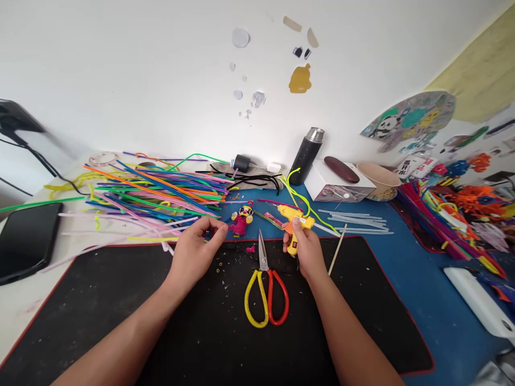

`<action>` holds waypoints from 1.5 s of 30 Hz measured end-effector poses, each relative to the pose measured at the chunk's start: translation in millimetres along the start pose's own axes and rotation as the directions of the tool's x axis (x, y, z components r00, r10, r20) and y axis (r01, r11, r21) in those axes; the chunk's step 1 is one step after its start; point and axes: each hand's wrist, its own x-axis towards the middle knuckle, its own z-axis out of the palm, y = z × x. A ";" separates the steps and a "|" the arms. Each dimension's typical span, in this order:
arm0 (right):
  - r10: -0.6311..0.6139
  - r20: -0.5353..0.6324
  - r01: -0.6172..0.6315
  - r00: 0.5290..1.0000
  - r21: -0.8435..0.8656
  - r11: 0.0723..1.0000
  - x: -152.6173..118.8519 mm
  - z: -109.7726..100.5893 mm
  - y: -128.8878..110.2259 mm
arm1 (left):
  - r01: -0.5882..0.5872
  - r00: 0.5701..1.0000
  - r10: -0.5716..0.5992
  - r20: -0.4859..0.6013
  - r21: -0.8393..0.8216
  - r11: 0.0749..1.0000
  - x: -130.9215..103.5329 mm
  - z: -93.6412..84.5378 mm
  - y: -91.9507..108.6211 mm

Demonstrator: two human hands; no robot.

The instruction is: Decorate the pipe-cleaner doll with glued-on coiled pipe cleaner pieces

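My right hand (pixel 304 245) is wrapped round the handle of a yellow glue gun (pixel 293 217), whose nozzle points up and left. My left hand (pixel 200 244) is closed, thumb and fingertips together, beside a small pink and yellow pipe-cleaner figure (pixel 242 221); what its fingers hold, if anything, is hidden. Between my hands, scissors (pixel 263 262) with one yellow and one red handle lie on the black mat (pixel 201 332), blades pointing away. A small pink piece (pixel 250 249) lies just left of the blades.
Colourful pipe cleaners (pixel 161 187) are heaped at the back left, near a phone (pixel 30 238). A black bottle (pixel 306 156), a white box (pixel 340 182), a bowl (pixel 378 177) and glue sticks (pixel 358 221) stand or lie at the back right. A thin stick (pixel 338 249) is beside my right hand.
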 end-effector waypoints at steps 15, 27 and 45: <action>0.256 0.063 -0.249 0.965 -0.101 0.963 8.6 -15.0 -14.7 | -0.019 0.999 0.012 -0.050 -0.135 0.991 1.8 -10.2 -3.9; -0.009 0.015 0.016 1.000 -0.626 0.780 -4.8 -54.3 -19.4 | -0.023 0.999 0.017 -0.040 -0.146 0.989 0.7 -11.2 -3.6; -0.024 0.699 0.673 0.714 -0.677 0.297 -62.8 80.1 -13.3 | -0.029 0.998 0.021 -0.055 -0.149 0.988 2.9 -15.1 -0.8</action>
